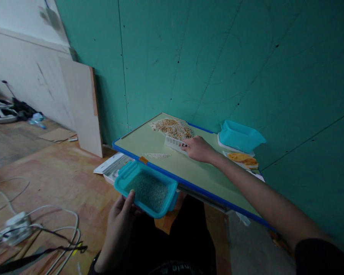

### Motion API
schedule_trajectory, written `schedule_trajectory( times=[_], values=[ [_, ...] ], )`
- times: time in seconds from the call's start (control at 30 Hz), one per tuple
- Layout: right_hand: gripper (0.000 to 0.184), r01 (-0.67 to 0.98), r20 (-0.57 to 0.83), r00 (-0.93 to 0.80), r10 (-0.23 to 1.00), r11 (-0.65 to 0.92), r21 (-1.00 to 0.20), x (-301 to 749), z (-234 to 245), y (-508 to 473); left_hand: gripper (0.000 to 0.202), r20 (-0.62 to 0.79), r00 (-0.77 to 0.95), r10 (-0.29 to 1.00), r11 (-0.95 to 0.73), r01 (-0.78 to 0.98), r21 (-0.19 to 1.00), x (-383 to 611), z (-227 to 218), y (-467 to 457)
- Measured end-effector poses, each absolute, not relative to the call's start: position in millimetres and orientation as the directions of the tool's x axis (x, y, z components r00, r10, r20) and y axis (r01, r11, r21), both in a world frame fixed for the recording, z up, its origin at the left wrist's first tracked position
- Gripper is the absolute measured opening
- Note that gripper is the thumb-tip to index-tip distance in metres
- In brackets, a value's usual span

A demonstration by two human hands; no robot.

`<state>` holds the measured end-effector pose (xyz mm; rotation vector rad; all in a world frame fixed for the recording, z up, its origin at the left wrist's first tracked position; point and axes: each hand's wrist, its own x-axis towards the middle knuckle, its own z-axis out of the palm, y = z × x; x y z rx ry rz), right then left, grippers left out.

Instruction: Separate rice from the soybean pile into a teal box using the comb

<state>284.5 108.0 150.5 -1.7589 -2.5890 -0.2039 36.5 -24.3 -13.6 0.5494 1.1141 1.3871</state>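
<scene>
My left hand [124, 212] grips the near rim of a teal plastic container [157, 176], thumb over the edge. Small pale grains [150, 191] lie in it, and it is held just below the table's front edge. Over the pale green tabletop [215, 177], my right hand [199, 148] is closed on a white plastic strip with a row of slots [173, 143], its long edge near the surface. Behind the strip spreads a pile of yellowish kernels mixed with pale grains [173, 128]. A thin line of pale grains [157, 156] lies nearer the front edge.
A second teal container [240, 136] stands at the table's back right, beside an orange-yellow cloth [243, 158]. The green wall [218, 57] closes off the far side. An open white box [111, 168] sits below the table's left. Cables and a power strip [15, 228] lie on the floor.
</scene>
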Motion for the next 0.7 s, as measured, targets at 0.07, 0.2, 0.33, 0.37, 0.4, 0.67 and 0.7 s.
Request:
schedule_trajectory(
  times=[0.07, 0.2, 0.33, 0.37, 0.4, 0.67, 0.7],
  values=[
    [0.023, 0.909, 0.083, -0.414, 0.907, 0.406, 0.097, 270.7, 149.6, 107.2, 0.047, -0.277, -0.175, 0.945, 0.155, -0.508, 0.847, 35.5, -18.2, -23.0],
    [0.024, 0.887, 0.094, -0.461, 0.882, 0.454, 0.088, 242.6, 151.0, 100.4, 0.043, -0.26, -0.176, 0.949, 0.135, -0.52, 0.844, 33.8, -26.1, -21.0],
    [0.024, 0.868, 0.106, -0.496, 0.862, 0.488, 0.095, 221.4, 151.9, 93.0, 0.044, -0.258, -0.171, 0.951, 0.133, -0.525, 0.841, 34.0, -24.5, -21.0],
    [0.024, 0.863, 0.107, -0.504, 0.857, 0.496, 0.097, 217.9, 151.5, 92.3, 0.044, -0.261, -0.169, 0.95, 0.137, -0.527, 0.839, 34.2, -23.3, -21.3],
    [0.024, 0.858, 0.107, -0.512, 0.852, 0.504, 0.098, 215.3, 150.8, 92.2, 0.044, -0.261, -0.164, 0.951, 0.14, -0.526, 0.839, 34.3, -22.1, -21.6],
    [0.025, 0.845, 0.143, -0.532, 0.835, 0.534, 0.025, 226.9, 152.0, 105.9, 0.043, -0.251, -0.158, 0.955, 0.14, -0.507, 0.85, 33.0, -20.6, -22.7],
    [0.024, 0.85, 0.157, -0.521, 0.839, 0.526, 0.009, 229.6, 155.4, 105.4, 0.043, -0.252, -0.161, 0.954, 0.139, -0.507, 0.85, 33.0, -20.4, -22.5]
  ],
)
